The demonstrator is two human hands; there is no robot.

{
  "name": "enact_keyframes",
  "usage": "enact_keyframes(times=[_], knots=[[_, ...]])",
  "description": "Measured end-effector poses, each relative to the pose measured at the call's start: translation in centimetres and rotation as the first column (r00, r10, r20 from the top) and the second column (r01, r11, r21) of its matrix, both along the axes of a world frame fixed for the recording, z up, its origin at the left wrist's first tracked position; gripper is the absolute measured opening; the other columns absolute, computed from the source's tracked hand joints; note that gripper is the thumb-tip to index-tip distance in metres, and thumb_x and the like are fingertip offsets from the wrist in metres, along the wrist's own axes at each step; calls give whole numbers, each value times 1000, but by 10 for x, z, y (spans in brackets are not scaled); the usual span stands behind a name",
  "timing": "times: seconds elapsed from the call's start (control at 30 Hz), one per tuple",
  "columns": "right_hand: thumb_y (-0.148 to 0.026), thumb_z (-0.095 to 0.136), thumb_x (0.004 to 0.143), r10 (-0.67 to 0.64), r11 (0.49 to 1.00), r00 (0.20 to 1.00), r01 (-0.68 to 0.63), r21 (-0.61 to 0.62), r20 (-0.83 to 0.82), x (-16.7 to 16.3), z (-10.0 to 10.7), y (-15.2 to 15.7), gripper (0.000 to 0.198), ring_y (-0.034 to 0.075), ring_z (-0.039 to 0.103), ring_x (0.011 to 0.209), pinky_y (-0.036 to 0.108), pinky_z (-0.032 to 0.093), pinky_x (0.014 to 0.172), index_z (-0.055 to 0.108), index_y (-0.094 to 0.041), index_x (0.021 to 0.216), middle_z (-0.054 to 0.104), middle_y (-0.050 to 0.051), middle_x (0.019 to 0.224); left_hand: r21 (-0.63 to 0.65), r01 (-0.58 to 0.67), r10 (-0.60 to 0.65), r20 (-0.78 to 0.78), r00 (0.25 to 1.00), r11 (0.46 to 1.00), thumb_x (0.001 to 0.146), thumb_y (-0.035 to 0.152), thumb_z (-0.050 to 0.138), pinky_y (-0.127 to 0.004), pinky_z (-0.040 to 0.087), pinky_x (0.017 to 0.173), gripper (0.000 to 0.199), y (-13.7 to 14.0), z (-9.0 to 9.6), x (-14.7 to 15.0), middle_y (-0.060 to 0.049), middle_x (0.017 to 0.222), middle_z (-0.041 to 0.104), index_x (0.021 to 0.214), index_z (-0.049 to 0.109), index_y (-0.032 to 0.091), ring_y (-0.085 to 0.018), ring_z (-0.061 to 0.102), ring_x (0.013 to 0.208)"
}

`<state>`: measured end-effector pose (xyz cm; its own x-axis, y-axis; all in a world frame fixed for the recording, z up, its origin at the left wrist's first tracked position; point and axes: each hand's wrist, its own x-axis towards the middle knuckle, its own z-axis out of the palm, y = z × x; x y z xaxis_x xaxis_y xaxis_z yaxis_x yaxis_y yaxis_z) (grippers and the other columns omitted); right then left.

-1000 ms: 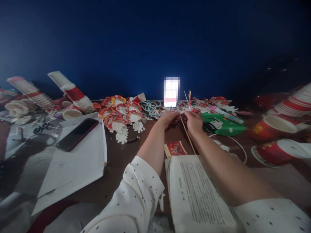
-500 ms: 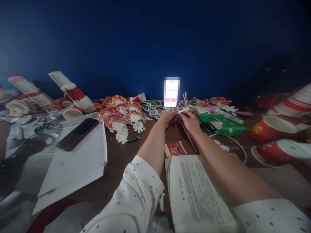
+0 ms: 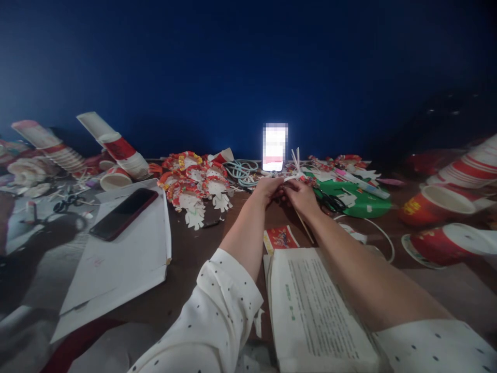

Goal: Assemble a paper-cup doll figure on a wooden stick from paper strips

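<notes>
My left hand [image 3: 271, 189] and my right hand [image 3: 302, 198] meet at the far side of the table, in front of a lit phone [image 3: 274, 147]. Both have their fingers curled in a pinch. A white paper piece [image 3: 294, 176] shows at the fingertips, and white strips [image 3: 296, 158] stick up behind it. From beneath my right hand a thin wooden stick [image 3: 306, 228] slants down toward the table; its upper part is hidden by the fingers. What my left fingers grip is hidden.
Red paper crafts [image 3: 194, 181] lie left of my hands. Black scissors [image 3: 330, 201] rest by a green sheet [image 3: 367, 204] on the right. Nearer are a red card [image 3: 280, 238] and a book [image 3: 310, 311]. A dark phone [image 3: 124, 213] lies on white board; paper cups [image 3: 446, 204] stand right.
My right hand has shifted slightly left, closer to my left hand. The stick's visible part is shorter, and the white strips behind have spread a little.
</notes>
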<state>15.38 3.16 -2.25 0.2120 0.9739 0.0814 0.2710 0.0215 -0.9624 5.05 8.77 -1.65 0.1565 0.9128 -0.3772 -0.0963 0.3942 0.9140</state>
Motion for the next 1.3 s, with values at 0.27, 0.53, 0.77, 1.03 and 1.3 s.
enact_keyframes(times=[0.27, 0.53, 0.77, 1.03, 1.3], knots=[[-27, 56, 71, -2, 999, 1000, 2, 34, -4, 1, -4, 2, 28, 16, 59, 50, 26, 43, 44, 75, -20, 90, 66, 0, 62, -13, 11, -11, 1, 1000, 1000, 88, 20, 63, -18, 46, 61, 13, -4, 5, 0, 2, 66, 52, 78, 57, 16, -6, 50, 54], [-31, 56, 73, 18, 997, 998, -22, 69, 60, 6, -15, 8, 29, 17, 58, 50, 28, 46, 49, 77, -19, 90, 65, 1, 59, -36, 16, -15, 27, 1000, 999, 89, 16, 61, -16, 51, 66, 8, -7, 7, -2, 2, 68, 54, 81, 57, 16, -5, 53, 57], [-34, 54, 79, 64, 987, 980, -90, 132, 191, 14, -24, 15, 27, 19, 60, 58, 31, 50, 60, 76, -20, 85, 64, 1, 59, -33, 34, -33, 32, 999, 999, 90, 13, 58, -15, 52, 68, 4, -6, 6, -1, 1, 74, 57, 88, 59, 16, -5, 58, 62], [-29, 52, 78, 54, 986, 972, -87, 140, 227, 10, -18, 9, 28, 20, 64, 63, 33, 53, 66, 74, -19, 92, 69, 3, 66, -26, 30, -30, 1, 1000, 999, 88, 15, 62, -12, 49, 63, 8, -4, 4, -1, 3, 71, 58, 82, 57, 16, -3, 56, 57], [-31, 56, 77, -47, 992, 969, 17, 123, 243, 5, -15, 4, 36, 21, 65, 61, 32, 53, 59, 75, -15, 104, 74, 7, 75, -34, 11, -11, -5, 1000, 999, 89, 16, 61, -15, 51, 65, 11, -3, 4, 0, 2, 69, 56, 79, 58, 16, -4, 55, 56]])
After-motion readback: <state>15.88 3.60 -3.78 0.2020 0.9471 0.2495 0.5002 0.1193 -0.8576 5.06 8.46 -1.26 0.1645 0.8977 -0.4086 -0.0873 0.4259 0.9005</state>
